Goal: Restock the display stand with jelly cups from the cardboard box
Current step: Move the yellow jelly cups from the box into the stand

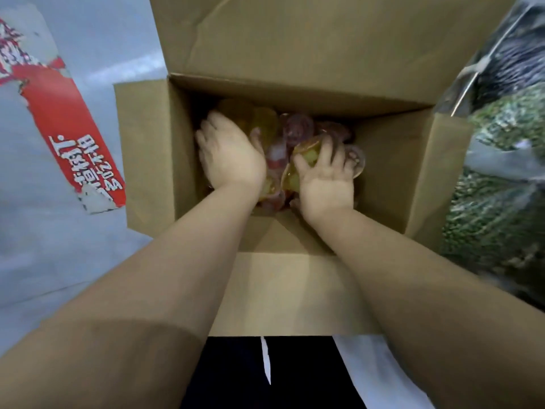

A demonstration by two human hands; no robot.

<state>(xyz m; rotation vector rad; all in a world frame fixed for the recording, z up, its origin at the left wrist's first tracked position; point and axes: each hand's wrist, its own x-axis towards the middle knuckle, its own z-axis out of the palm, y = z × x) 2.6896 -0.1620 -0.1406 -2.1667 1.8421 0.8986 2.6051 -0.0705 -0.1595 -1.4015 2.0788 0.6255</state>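
Cardboard box (147, 160) walls crowd you: your left hand (230, 156) lies flat on the jelly cups (295, 131), your right hand (326, 175) curls round a green cup (308, 156); slick lids may slip.

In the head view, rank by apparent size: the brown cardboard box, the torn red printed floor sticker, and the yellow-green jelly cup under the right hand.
1. Brown cardboard box
2. Torn red printed floor sticker
3. Yellow-green jelly cup, partly hidden by the right hand
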